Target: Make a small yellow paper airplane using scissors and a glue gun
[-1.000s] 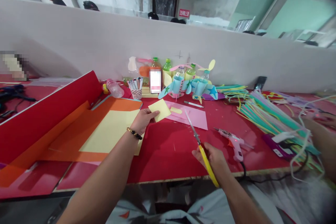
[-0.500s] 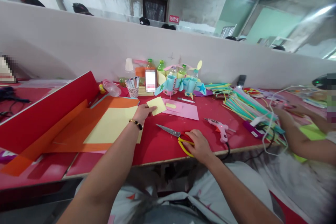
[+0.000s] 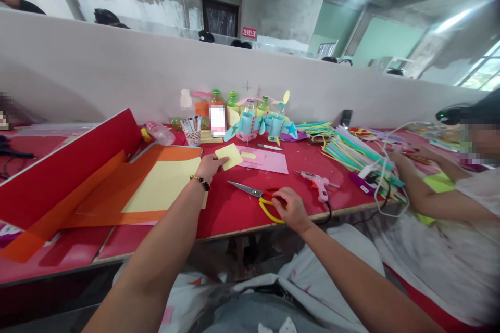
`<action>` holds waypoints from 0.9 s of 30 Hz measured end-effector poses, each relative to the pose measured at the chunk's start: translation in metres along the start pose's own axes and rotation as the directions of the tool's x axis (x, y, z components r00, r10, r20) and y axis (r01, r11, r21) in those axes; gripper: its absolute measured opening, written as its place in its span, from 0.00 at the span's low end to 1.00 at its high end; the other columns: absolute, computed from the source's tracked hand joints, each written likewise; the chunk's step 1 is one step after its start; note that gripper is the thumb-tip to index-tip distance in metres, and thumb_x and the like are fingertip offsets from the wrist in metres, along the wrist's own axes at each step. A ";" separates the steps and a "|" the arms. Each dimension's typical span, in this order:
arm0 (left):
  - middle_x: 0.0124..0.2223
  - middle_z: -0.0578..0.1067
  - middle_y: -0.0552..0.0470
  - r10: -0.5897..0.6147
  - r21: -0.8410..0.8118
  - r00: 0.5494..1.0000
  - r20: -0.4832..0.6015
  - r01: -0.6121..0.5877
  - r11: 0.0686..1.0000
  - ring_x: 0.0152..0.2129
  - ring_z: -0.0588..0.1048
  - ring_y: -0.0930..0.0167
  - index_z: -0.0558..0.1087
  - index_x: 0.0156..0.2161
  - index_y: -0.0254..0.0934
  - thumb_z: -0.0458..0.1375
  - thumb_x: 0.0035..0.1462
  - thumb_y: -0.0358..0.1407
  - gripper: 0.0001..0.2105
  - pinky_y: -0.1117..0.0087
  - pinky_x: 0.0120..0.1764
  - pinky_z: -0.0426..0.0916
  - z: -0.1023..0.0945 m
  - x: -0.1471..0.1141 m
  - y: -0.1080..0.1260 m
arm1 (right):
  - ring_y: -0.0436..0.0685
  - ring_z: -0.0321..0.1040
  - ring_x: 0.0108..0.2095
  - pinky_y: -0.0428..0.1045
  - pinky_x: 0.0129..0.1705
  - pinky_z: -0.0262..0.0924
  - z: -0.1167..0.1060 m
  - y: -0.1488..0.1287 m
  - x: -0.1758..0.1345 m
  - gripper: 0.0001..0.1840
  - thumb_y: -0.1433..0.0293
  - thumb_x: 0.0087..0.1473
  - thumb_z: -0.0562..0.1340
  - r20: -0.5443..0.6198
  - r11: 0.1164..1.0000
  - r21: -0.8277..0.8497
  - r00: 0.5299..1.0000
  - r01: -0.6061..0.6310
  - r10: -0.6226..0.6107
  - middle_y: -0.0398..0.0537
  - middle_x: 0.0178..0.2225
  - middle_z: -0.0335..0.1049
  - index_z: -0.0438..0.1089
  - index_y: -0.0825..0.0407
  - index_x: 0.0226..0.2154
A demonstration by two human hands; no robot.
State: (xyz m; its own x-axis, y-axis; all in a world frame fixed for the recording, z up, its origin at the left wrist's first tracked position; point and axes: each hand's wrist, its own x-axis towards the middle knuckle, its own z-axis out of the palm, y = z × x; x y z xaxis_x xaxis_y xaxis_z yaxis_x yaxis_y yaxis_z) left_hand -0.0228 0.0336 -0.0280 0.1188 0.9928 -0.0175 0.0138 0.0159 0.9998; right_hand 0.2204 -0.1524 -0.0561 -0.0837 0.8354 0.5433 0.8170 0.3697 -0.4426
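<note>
My left hand point(image 3: 209, 166) pinches a small yellow paper square point(image 3: 229, 155) just above the red table point(image 3: 234, 213), beside a pink sheet point(image 3: 269, 162). My right hand point(image 3: 291, 209) rests on the yellow handles of a pair of scissors point(image 3: 258, 195) that lie flat on the table, blades pointing left. A beaded bracelet point(image 3: 200, 182) is on my left wrist.
Large yellow and orange sheets point(image 3: 156, 187) and a red board point(image 3: 66, 166) lie to the left. A glue gun point(image 3: 318, 183) lies right of the scissors. Bottles and paper crafts point(image 3: 253, 119) line the back wall. A co-worker point(image 3: 441, 203) sits at right beside coloured strips point(image 3: 351, 151).
My right hand brought the scissors down from the air and laid them flat on the table. My view swung to the right, showing the co-worker. My left hand kept hold of the yellow square.
</note>
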 end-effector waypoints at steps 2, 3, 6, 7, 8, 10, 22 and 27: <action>0.13 0.65 0.58 -0.012 0.013 1.000 -0.003 0.012 1.000 0.13 0.63 0.78 0.63 0.18 0.35 0.70 0.31 0.42 0.19 0.75 0.20 0.58 0.000 0.001 -0.002 | 0.58 0.65 0.36 0.53 0.41 0.61 0.000 0.000 0.000 0.06 0.72 0.55 0.57 -0.003 1.000 0.008 1.000 -0.003 0.003 0.52 0.32 0.69 0.69 0.53 0.34; 0.14 0.66 0.58 -0.018 0.019 1.000 -0.004 0.018 1.000 0.13 0.63 0.78 0.63 0.18 0.35 0.69 0.32 0.42 0.19 0.75 0.20 0.58 0.000 0.001 -0.003 | 0.58 0.65 0.36 0.53 0.41 0.61 0.000 0.000 0.000 0.05 0.72 0.56 0.57 -0.006 1.000 0.012 1.000 -0.006 0.006 0.52 0.32 0.69 0.69 0.53 0.34; 0.14 0.66 0.58 -0.024 0.039 1.000 -0.005 0.025 0.999 0.13 0.62 0.78 0.64 0.18 0.35 0.69 0.33 0.43 0.19 0.76 0.20 0.56 -0.001 0.001 -0.007 | 0.58 0.65 0.36 0.52 0.41 0.61 0.000 0.000 -0.001 0.05 0.72 0.56 0.57 -0.015 1.000 0.023 1.000 -0.016 0.016 0.51 0.31 0.69 0.69 0.53 0.33; 0.14 0.65 0.58 -0.025 0.045 1.000 -0.005 0.026 0.999 0.13 0.62 0.78 0.64 0.18 0.34 0.68 0.34 0.43 0.18 0.76 0.20 0.55 -0.001 0.001 -0.007 | 0.57 0.65 0.36 0.52 0.41 0.61 -0.001 -0.001 -0.001 0.05 0.72 0.56 0.57 -0.020 1.000 0.025 1.000 -0.018 0.018 0.51 0.31 0.69 0.69 0.53 0.33; 0.13 0.65 0.58 -0.027 0.051 1.000 -0.007 0.027 0.998 0.13 0.61 0.78 0.65 0.18 0.34 0.68 0.35 0.44 0.18 0.76 0.20 0.55 -0.001 0.000 -0.007 | 0.57 0.65 0.35 0.52 0.40 0.61 -0.001 -0.002 -0.001 0.05 0.72 0.56 0.56 -0.026 0.999 0.026 0.999 -0.018 0.019 0.51 0.31 0.69 0.69 0.53 0.33; 0.13 0.65 0.57 -0.033 0.058 0.999 -0.013 0.033 0.998 0.13 0.61 0.78 0.64 0.17 0.34 0.67 0.35 0.45 0.19 0.75 0.19 0.54 -0.002 -0.002 -0.007 | 0.57 0.65 0.35 0.52 0.39 0.62 -0.002 -0.004 -0.001 0.06 0.73 0.56 0.56 -0.040 1.000 0.025 0.999 -0.016 0.017 0.51 0.31 0.69 0.69 0.53 0.32; 0.14 0.65 0.58 -0.056 0.010 0.998 0.003 0.056 0.998 0.13 0.61 0.78 0.65 0.17 0.34 0.67 0.36 0.44 0.18 0.75 0.20 0.53 0.004 -0.009 -0.001 | 0.58 0.65 0.37 0.54 0.41 0.63 -0.004 -0.002 -0.003 0.06 0.74 0.55 0.57 0.016 0.996 0.067 0.998 -0.062 0.062 0.51 0.35 0.69 0.67 0.52 0.36; 0.16 0.67 0.58 -0.080 -0.006 0.995 0.067 0.080 0.997 0.15 0.61 0.78 0.68 0.20 0.33 0.67 0.38 0.44 0.17 0.76 0.22 0.55 0.006 -0.010 0.000 | 0.59 0.65 0.40 0.54 0.43 0.63 -0.007 0.001 -0.005 0.08 0.74 0.55 0.57 0.058 0.994 0.091 0.996 -0.068 0.063 0.52 0.37 0.69 0.68 0.51 0.38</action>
State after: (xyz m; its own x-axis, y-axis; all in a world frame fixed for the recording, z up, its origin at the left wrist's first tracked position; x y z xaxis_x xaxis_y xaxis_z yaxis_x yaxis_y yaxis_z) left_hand -0.0176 0.0232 -0.0278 0.1836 0.9781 -0.0978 0.0173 0.0963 0.9952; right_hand 0.2254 -0.1591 -0.0541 -0.0648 0.8790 0.4724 0.7654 0.3475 -0.5416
